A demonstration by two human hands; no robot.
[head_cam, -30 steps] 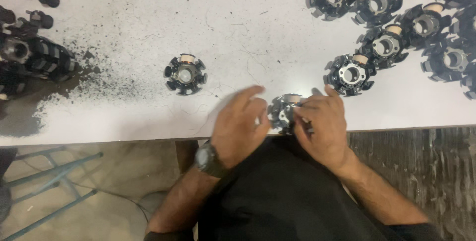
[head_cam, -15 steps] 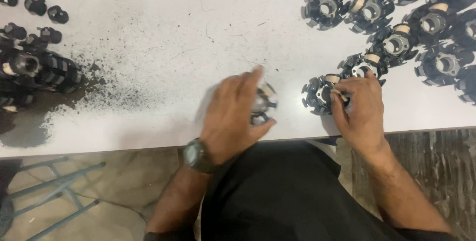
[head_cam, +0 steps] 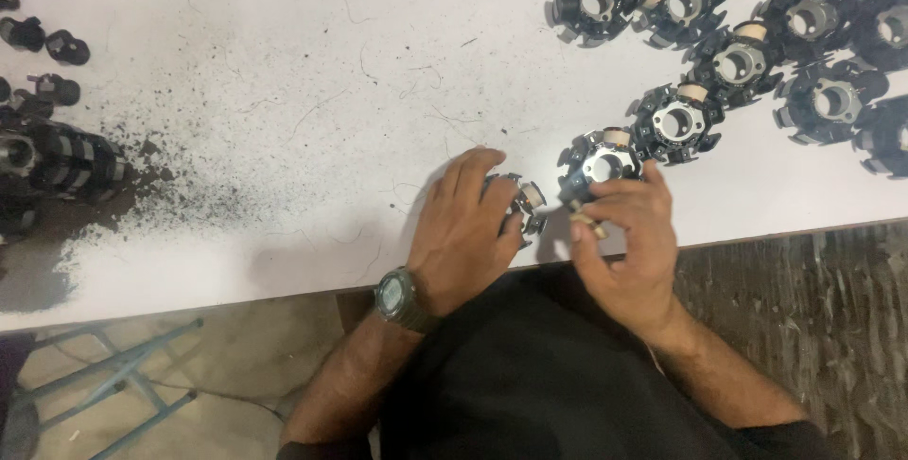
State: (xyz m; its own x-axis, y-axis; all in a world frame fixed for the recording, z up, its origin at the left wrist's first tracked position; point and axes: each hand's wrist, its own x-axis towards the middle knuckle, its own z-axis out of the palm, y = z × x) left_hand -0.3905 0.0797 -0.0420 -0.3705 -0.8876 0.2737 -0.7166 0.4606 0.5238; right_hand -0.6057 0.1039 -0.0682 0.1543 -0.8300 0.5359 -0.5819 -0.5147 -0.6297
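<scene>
My left hand (head_cam: pixel 463 233) cups a black stator core (head_cam: pixel 522 203) near the front edge of the white table (head_cam: pixel 284 120); my right hand (head_cam: pixel 629 243) pinches a small tan piece (head_cam: pixel 588 225).

I see the left palm lying over the core, fingers curled round it, a wristwatch (head_cam: pixel 397 297) on that wrist. The right fingertips rest just beside a second core (head_cam: pixel 598 162), which sits at the near end of a cluster of like cores (head_cam: pixel 757 44). Black grit (head_cam: pixel 161 186) is scattered to the left, beside a dark pile of parts (head_cam: pixel 47 167).
</scene>
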